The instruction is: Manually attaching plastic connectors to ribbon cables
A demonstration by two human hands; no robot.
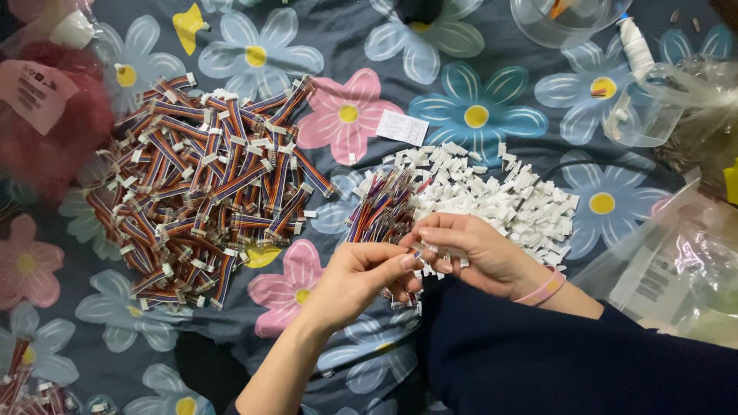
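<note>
Head cam looks straight down at a flowery cloth point(477, 115) and both hands meet in the middle of it. The left hand point(357, 277) is pinched shut on the end of a short multicoloured ribbon cable point(411, 253), thumb and fingers closed tight. The right hand point(477, 250) is curled over from the other side, fingertips closed on what looks like a small white plastic connector point(424, 250) right at that cable end, though it's too small to be sure how it's seated.

Just above the left hand's fingertips sits a loose bundle of bare-ended cables point(380, 207). Right behind the right hand is a heap of white connectors point(500, 196), touching that bundle.

Far out past the left hand there's a big pile of cables with white plugs on both ends point(204, 180), so I'd guess a good chunk is done. The bare bundle looks much smaller than that pile, but plenty of loose connectors are left.

Beyond the right hand: clear plastic bags point(676, 261), a clear tub point(565, 19) and a small white bottle point(636, 44).
</note>
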